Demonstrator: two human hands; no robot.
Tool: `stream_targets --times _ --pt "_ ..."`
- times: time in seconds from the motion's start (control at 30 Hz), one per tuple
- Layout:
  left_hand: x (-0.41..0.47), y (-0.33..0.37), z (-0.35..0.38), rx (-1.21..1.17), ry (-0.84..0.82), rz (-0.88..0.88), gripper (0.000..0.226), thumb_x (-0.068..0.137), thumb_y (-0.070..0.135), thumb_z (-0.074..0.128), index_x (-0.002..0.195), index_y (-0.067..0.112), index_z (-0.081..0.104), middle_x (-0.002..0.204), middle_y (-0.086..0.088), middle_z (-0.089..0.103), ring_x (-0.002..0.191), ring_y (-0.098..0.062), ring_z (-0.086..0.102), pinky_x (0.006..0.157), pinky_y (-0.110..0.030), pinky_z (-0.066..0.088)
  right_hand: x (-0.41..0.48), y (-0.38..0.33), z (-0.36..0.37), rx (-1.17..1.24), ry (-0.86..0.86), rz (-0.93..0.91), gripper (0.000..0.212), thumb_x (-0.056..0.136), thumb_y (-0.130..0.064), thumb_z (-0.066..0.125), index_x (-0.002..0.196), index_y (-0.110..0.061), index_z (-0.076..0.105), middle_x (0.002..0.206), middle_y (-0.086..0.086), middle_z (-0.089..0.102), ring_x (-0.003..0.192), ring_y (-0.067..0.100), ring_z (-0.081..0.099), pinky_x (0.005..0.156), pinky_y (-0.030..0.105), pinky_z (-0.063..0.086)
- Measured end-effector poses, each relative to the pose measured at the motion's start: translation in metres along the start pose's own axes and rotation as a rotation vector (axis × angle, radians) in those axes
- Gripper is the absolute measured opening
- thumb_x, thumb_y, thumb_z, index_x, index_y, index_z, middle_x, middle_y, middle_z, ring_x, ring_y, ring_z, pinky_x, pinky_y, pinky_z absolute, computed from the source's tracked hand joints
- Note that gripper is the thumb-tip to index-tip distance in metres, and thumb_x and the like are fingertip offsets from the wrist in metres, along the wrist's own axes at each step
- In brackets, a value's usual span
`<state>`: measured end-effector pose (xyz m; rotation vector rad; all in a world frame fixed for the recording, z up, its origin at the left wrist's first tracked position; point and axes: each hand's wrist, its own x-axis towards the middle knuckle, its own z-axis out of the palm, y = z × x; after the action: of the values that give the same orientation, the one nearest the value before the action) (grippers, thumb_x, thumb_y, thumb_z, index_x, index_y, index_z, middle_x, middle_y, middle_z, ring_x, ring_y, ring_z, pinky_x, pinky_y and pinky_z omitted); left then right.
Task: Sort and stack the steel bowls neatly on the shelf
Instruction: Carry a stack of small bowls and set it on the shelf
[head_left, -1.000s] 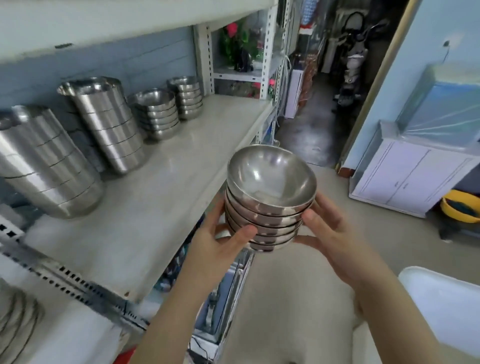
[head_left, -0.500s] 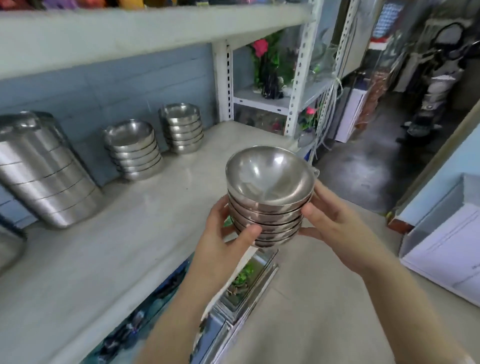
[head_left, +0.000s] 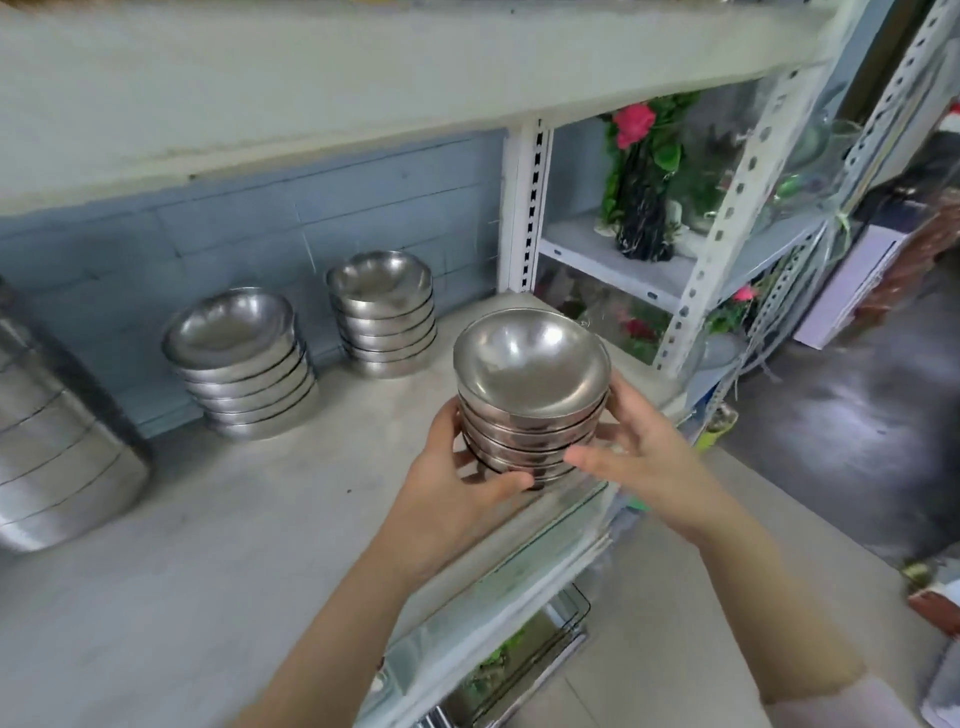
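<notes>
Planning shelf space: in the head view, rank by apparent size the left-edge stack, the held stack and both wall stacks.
1. left-edge stack
2. held stack and left wall stack: alike, though the held one is nearer
3. right wall stack, farthest

No writing reads anywhere (blur perhaps hides some).

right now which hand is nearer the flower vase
Right. The right hand holds the bowls on the side toward the vase; the left hand holds their far side.
</notes>
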<state>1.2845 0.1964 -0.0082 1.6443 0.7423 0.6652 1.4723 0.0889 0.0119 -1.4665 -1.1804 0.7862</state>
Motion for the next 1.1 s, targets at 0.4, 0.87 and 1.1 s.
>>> stream_targets --times 0.4,0.87,1.1 --pt "0.141 -0.026 0.031 0.068 0.200 -0.072 0.081 0.073 0.002 0.082 0.120 0.039 0.028 0.119 0.019 0.051 0.113 -0.004 0.057 0.082 -0.013 0.050 0.172 0.055 -0.069 -0.002 -0.270 0.014 0.111 0.062 -0.053 0.088 0.153 -0.048 0.024 0.154 -0.021 0.041 0.140 0.006 0.044 0.113 0.036 0.041" --pt "0.234 -0.033 0.043 0.128 0.540 -0.173 0.093 0.075 0.009 0.081 0.148 0.010 0.022 0.126 0.002 0.056 0.104 -0.005 0.059 0.086 -0.014 0.047 0.312 0.089 -0.078 0.063 -0.472 0.027 0.084 0.069 -0.026 0.089 0.138 -0.040 0.043 0.133 -0.017 0.059 0.129 0.010 0.055 0.109 0.043 0.047" --pt "0.242 -0.037 0.037 0.121 0.524 -0.186 0.105 0.076 0.008 0.080 0.153 0.012 0.008 0.140 -0.003 0.050 0.120 -0.014 0.056 0.099 -0.026 0.045 0.319 0.095 -0.071 0.104 -0.490 0.079 0.085 0.071 -0.027 0.087 0.144 -0.030 0.043 0.137 -0.006 0.061 0.129 0.012 0.056 0.088 0.025 0.055"
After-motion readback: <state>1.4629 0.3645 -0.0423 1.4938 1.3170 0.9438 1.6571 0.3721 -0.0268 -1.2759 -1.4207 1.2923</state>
